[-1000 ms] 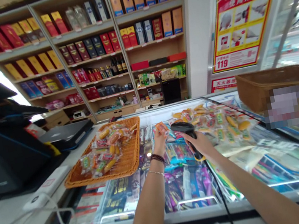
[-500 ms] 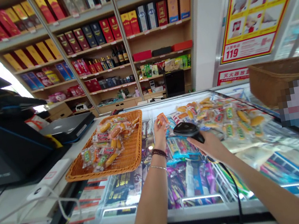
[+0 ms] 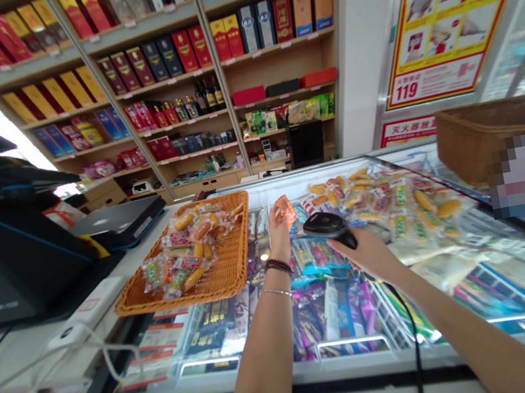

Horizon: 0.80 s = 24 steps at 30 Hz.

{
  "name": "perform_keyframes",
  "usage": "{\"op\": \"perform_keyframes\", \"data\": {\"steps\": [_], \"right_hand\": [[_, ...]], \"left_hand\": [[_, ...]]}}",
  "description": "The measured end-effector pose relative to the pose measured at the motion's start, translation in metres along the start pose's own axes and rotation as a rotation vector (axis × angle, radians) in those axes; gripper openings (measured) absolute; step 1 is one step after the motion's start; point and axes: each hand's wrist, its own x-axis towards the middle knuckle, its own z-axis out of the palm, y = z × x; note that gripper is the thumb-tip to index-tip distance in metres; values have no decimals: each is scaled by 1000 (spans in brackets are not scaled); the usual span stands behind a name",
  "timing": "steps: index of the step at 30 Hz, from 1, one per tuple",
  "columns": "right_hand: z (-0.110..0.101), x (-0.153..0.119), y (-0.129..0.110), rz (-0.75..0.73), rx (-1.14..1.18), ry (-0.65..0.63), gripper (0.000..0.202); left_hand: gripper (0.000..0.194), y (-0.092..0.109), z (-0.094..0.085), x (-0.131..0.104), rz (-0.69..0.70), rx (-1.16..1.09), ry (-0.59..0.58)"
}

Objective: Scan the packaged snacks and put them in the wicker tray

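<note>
My left hand (image 3: 277,224) pinches a small orange packet (image 3: 286,208) above the glass-topped freezer (image 3: 353,365). Closed round the handle of a black barcode scanner (image 3: 324,225), my right hand (image 3: 364,248) is just to the right, and the scanner head points toward the packet without touching it. A reddish glow lies on the packet and fingertips. Left of my left hand, an orange wicker basket (image 3: 233,262) holds several wrapped sausages (image 3: 195,277). More wrapped sausages (image 3: 397,196) lie on the glass beyond the scanner.
A black machine (image 3: 8,255) and a flat dark device (image 3: 117,222) stand at the left, with a white power strip (image 3: 87,311) and cables nearer. A brown basket (image 3: 498,124) is at the right. The scanner's cable (image 3: 413,332) hangs over the freezer edge. Shelves (image 3: 162,85) stand behind.
The orange packet now shows a brighter reddish glow. Both hands keep nearly the same places and holds; the view has shifted very slightly.
</note>
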Motion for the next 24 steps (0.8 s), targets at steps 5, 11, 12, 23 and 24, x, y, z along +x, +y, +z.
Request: {"op": "perform_keyframes", "data": {"steps": [5, 11, 12, 23, 24], "right_hand": [[0, -2, -2, -4, -3, 4, 40], [-2, -3, -1, -12, -20, 40, 38], [-2, -3, -1, -11, -24, 39, 38], [4, 2, 9, -28, -78, 62, 41], [5, 2, 10, -30, -79, 63, 41]], "left_hand": [[48, 1, -1, -1, 2, 34, 3], [47, 1, 0, -4, 0, 69, 18], [48, 1, 0, -4, 1, 82, 25], [110, -5, 0, -11, 135, 167, 29], [109, -5, 1, -10, 136, 177, 26]]}}
